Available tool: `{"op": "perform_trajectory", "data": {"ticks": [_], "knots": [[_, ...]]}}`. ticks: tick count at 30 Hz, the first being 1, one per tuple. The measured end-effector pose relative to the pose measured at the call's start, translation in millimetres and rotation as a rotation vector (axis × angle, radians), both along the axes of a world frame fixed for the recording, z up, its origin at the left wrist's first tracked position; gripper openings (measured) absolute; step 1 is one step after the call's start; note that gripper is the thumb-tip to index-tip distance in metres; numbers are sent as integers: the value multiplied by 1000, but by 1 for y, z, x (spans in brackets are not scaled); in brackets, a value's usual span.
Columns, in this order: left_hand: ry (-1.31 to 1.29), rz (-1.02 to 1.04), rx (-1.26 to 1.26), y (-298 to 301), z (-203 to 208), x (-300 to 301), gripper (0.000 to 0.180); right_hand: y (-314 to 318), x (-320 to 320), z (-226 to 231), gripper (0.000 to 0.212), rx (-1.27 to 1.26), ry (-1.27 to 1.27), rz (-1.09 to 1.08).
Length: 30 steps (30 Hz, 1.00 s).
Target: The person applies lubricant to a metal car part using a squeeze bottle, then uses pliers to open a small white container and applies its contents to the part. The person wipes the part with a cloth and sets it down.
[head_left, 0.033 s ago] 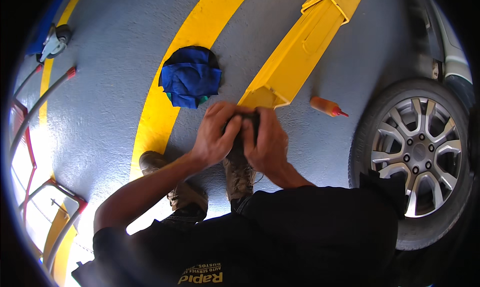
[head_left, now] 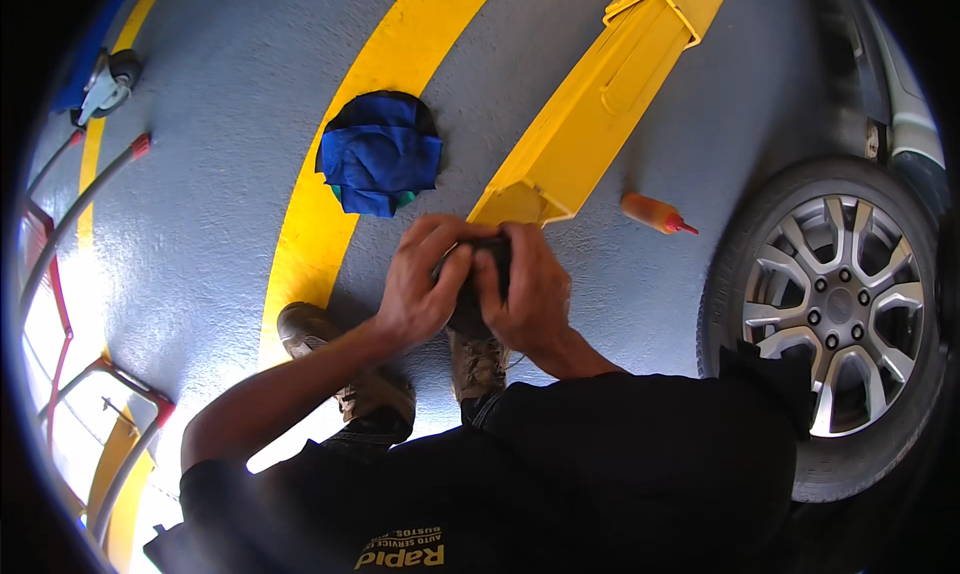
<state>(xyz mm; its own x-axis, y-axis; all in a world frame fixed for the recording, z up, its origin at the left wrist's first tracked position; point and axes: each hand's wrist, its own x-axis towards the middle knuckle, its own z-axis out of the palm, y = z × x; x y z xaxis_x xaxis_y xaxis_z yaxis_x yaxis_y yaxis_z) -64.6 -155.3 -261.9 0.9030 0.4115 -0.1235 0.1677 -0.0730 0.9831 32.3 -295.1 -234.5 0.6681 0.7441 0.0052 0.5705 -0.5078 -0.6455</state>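
In front of my body, my left hand (head_left: 425, 279) and my right hand (head_left: 525, 289) come together around a small dark object (head_left: 492, 249). Fingers curl over its far side while both thumbs press on the near side. Most of it is hidden, so its kind does not show. Just beyond my fingertips lies the end of a yellow steel lift arm (head_left: 600, 109); whether my hands touch it is unclear. To the left of the arm, a blue cloth (head_left: 380, 154) is bunched on the floor, a bit of green showing under it.
An orange squeeze bottle (head_left: 652, 214) with a red nozzle lies right of the lift arm. A car wheel (head_left: 840, 304) stands at the right. Bent metal tubing (head_left: 75, 219) with red ends and a caster (head_left: 115, 79) are at the left. My boots (head_left: 478, 359) are below my hands.
Both hands, still closed on the dark object, have shifted very slightly left and toward my body. More of the lift arm's end shows.
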Motion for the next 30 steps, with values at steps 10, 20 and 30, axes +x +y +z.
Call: {"op": "perform_trajectory", "data": {"ticks": [10, 20, 30], "knots": [[33, 407, -120, -40, 2, -4, 25, 5, 13, -13, 38, 157, 209, 56], [24, 426, 2, -22, -4, 135, 24, 25, 127, -17, 32, 73, 65, -146], [31, 416, 163, 11, -17, 297, 42, 62, 255, -14, 52, -167, -173, -461]]}}
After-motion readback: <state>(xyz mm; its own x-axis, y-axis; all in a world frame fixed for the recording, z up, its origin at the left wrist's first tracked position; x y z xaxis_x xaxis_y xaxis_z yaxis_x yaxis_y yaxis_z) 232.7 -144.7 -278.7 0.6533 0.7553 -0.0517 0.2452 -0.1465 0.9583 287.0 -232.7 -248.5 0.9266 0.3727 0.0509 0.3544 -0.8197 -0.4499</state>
